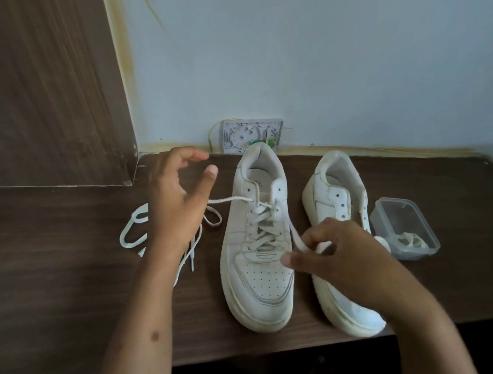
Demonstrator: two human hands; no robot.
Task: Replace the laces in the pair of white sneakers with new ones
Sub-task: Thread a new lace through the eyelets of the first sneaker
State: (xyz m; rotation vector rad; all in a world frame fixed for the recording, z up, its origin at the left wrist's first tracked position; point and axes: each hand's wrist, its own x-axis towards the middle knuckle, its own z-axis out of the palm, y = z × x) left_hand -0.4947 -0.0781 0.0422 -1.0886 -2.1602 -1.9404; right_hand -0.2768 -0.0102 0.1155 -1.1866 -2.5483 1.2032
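Two white sneakers stand toe-toward-me on a dark wooden table. The left sneaker point(257, 244) is laced most of the way up with a white lace point(264, 220). The right sneaker point(333, 201) shows bare eyelets and is partly hidden by my right hand point(333, 257). That hand pinches one end of the lace just right of the left sneaker's toe box. My left hand point(175, 199) hovers left of the left sneaker, fingers spread, with the other lace end running under its palm. A loose white lace point(135, 236) lies on the table behind my left hand.
A clear plastic container point(405, 226) holding something white sits right of the right sneaker. A small white patterned box point(249, 133) leans against the pale wall behind the shoes. A wooden panel point(24, 94) rises at the back left. The table's front edge point(203, 359) is near me.
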